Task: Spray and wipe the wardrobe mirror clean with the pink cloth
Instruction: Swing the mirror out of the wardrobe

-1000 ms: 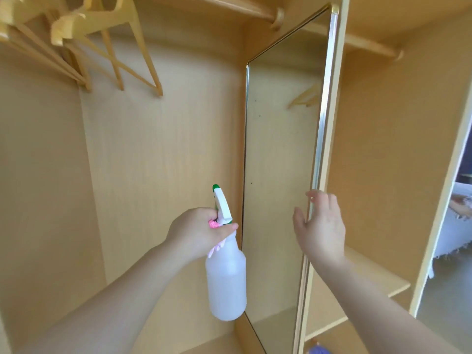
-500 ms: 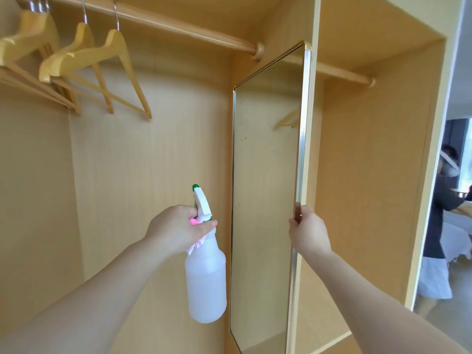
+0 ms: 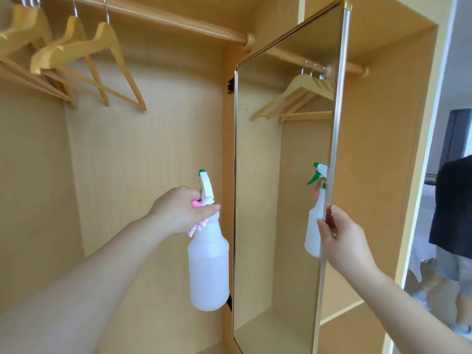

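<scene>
A tall mirror (image 3: 278,175) in a thin metal frame swings out from the wardrobe's centre partition, hinged on its left side. My right hand (image 3: 339,236) grips its free right edge at mid height. My left hand (image 3: 182,212) holds the neck of a white spray bottle (image 3: 208,264) with a white-and-green trigger head, just left of the mirror. A pink cloth (image 3: 196,204) is bunched in the same hand against the bottle neck, mostly hidden. The glass reflects the bottle and hangers and shows small specks.
Wooden hangers (image 3: 84,62) hang on the rail (image 3: 163,20) at upper left. Wardrobe shelves (image 3: 339,312) sit behind the mirror at right. A person in dark top (image 3: 452,213) stands outside the wardrobe at far right.
My right hand closed on the mirror's edge and swung it further out toward me, so the glass now faces me more. The left hand kept the bottle and cloth.
</scene>
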{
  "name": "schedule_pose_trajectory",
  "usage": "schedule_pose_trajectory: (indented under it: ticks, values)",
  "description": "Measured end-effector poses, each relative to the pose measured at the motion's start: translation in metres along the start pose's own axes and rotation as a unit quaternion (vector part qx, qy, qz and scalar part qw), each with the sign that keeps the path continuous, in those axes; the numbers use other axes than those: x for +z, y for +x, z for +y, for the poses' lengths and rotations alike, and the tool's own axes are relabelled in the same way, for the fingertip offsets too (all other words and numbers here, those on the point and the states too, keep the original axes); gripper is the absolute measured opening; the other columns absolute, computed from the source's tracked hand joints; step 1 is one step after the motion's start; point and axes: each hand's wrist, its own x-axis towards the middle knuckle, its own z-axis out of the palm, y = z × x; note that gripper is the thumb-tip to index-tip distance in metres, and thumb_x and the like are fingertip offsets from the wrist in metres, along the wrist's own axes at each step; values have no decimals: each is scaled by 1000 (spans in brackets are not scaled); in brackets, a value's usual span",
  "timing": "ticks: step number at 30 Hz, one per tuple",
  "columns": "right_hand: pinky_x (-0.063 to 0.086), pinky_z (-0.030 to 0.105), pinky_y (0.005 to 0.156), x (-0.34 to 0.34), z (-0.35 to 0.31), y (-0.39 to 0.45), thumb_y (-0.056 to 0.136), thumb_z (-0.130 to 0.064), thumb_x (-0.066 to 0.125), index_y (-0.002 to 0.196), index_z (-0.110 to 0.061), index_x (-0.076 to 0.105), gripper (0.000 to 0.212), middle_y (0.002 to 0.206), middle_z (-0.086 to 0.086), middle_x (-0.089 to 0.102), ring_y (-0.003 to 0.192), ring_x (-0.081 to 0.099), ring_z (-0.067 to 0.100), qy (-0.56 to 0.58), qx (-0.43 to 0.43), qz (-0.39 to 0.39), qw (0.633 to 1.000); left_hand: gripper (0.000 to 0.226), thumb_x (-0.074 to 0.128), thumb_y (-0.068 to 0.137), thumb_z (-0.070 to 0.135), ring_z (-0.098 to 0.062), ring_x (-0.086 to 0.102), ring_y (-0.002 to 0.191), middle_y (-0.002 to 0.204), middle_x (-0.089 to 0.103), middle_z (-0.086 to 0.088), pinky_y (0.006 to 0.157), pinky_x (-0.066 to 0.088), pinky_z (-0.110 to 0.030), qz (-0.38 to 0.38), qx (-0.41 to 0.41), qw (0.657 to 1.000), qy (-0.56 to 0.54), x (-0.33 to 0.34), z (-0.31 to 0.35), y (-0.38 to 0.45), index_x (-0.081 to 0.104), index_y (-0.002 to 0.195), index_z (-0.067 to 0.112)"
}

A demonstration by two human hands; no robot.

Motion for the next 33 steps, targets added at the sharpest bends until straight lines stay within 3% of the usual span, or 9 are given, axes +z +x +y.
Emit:
schedule_pose_trajectory:
  ticks: [3, 7, 12, 15, 18, 23, 26, 29, 33]
  values:
    - [28, 23, 49, -17, 5, -5, 95, -10, 47, 70, -20, 36, 29, 61, -1, 39, 54, 32, 16, 13, 1, 12, 1000, 40, 63, 82, 46, -13, 58, 42, 51, 66, 3, 60, 50, -25, -7, -1, 1000, -15, 3, 10, -3, 58, 55, 16]
    - [27, 19, 45, -32, 19, -5, 97, -13, 44, 72, -19, 37, 27, 61, 1, 38, 54, 30, 16, 24, 21, 17, 999, 39, 65, 82, 44, -14, 59, 44, 49, 64, 2, 64, 55, -31, -21, 4, 999, -37, 11, 16, -7, 59, 57, 14]
    - [30, 30, 58, -45, 44, 9, 97, -18, 44, 84, -8, 49, 17, 65, 5, 41, 59, 35, 17, 38, 42, -4, 998, 38, 66, 84, 39, -16, 59, 45, 47, 61, 3, 59, 54, -32, -33, 10, 998, -52, 19, 23, -16, 57, 57, 13]
    - [50, 37, 85, -51, 60, 22, 98, -25, 46, 119, -12, 58, 27, 96, 3, 67, 89, 61, 17, 66, 71, -18, 995, 43, 64, 85, 38, -14, 55, 40, 45, 60, 2, 56, 48, -24, -38, 20, 999, -31, 17, 27, -21, 54, 47, 19]
    - [46, 47, 101, -56, 74, 32, 97, -32, 48, 136, -24, 49, 40, 128, -2, 62, 120, 56, 20, 88, 94, -36, 991, 47, 64, 86, 37, -16, 55, 41, 46, 61, 0, 55, 47, -24, -43, 25, 998, -30, 11, 31, -23, 54, 44, 19]
    - [49, 40, 97, -59, 83, 45, 97, -32, 49, 139, -25, 48, 42, 112, -7, 67, 107, 62, 17, 138, 111, -38, 983, 45, 65, 86, 35, -18, 55, 39, 47, 62, -1, 56, 47, -25, -36, 37, 998, -28, 7, 42, -16, 54, 48, 14]
    - [47, 40, 98, -56, 91, 58, 95, -34, 54, 142, -18, 43, 50, 120, -7, 61, 114, 58, 23, 149, 143, -34, 978, 46, 65, 86, 35, -18, 56, 39, 47, 62, -2, 54, 46, -24, -38, 42, 998, -27, 10, 47, -13, 56, 46, 14]
    - [47, 45, 101, -49, 105, 75, 88, -43, 62, 133, -18, 55, 52, 135, 1, 56, 120, 54, 21, 165, 160, -37, 973, 44, 63, 86, 33, -17, 57, 40, 46, 62, -3, 54, 46, -24, -37, 46, 998, -22, 14, 52, -13, 56, 49, 11]
    - [50, 41, 96, -34, 123, 97, 83, -46, 63, 116, -21, 66, 41, 126, 2, 62, 113, 59, 20, 194, 177, -35, 964, 42, 63, 85, 30, -16, 55, 39, 46, 61, -3, 49, 45, -22, -46, 48, 997, -31, 19, 60, -13, 56, 50, 8]
